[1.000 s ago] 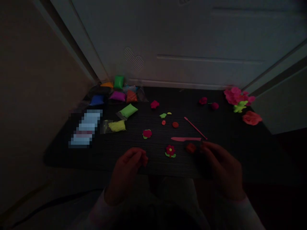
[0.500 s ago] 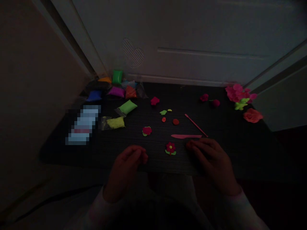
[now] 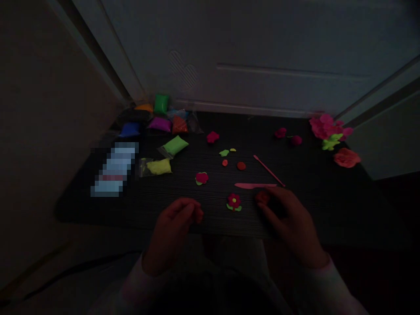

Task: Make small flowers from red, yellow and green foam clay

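My left hand (image 3: 175,229) hovers at the front edge of the dark table, its fingers curled together; what lies inside them, if anything, is hidden. Between the thumb and fingers of my right hand (image 3: 288,223) is a reddish-brown lump of clay (image 3: 261,197), low over the tabletop. A clay flower (image 3: 234,201) with dark red petals, a yellow centre and green leaves lies between the hands. Just beyond my right fingers lie a pink plastic knife (image 3: 251,186) and a thin pink modelling stick (image 3: 269,170). A flat red clay disc (image 3: 241,166) lies farther back.
A red and green clay piece (image 3: 201,178), a red clay star (image 3: 212,137) and small green leaves (image 3: 224,153) lie mid-table. Bags of coloured clay (image 3: 159,124) and a blurred phone-like screen (image 3: 114,168) occupy the left. Pink flowers (image 3: 328,127) stand at the right, before a white door (image 3: 262,43).
My right hand's fingers have lifted and parted a little, so more of the reddish-brown clay lump shows. My left hand has hardly moved.
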Tool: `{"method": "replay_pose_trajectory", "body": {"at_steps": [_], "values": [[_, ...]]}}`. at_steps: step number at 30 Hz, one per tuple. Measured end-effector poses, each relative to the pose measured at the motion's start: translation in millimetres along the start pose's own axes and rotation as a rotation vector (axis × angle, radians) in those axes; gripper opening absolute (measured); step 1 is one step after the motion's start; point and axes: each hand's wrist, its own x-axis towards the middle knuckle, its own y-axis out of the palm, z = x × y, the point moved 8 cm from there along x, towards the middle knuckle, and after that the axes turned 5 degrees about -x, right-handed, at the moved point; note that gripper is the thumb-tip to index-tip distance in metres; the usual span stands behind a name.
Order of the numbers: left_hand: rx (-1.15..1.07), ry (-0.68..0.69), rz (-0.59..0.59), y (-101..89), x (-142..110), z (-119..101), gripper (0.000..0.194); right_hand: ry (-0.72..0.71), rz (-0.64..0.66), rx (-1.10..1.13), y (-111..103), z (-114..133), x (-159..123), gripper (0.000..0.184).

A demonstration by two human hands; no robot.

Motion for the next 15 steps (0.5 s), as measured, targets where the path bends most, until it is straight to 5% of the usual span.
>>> {"method": "replay_pose_trajectory", "body": {"at_steps": [5, 11, 15], "values": [[0.129, 0.02, 0.043, 7.7, -4.1, 2.3, 0.008, 0.043, -0.045, 0.074, -4.0, 3.4, -5.7, 0.036], [0.06, -0.163, 0.316, 58.2, -25.5, 23.2, 0.045, -0.131, -0.019, 0.338, -10.0, 54.3, -20.9, 0.059], [0.001, -0.243, 0.407, 70.7, -36.5, 28.7, 0.043, -0.239, 0.034, 0.364, -9.3, 78.1, -25.8, 0.063]]}}
